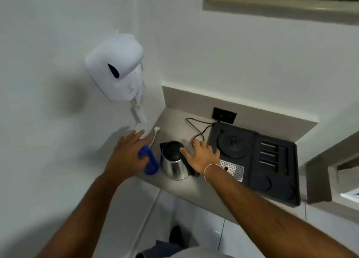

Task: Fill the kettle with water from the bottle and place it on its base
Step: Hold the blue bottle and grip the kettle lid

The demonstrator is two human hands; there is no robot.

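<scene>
A steel kettle with a black lid stands on the beige counter, left of a black tray. Its round base sits in the tray's back left corner, with nothing on it. A blue bottle stands just left of the kettle. My left hand hovers over the bottle's top with fingers spread, partly hiding it. My right hand is open over the kettle's handle side, thumb near the lid; whether it touches is unclear.
The black tray holds slots, round recesses and a perforated metal plate. A black cord runs from the tray across the counter near a wall socket. A white wall-mounted hair dryer hangs at the left, its plug on the counter.
</scene>
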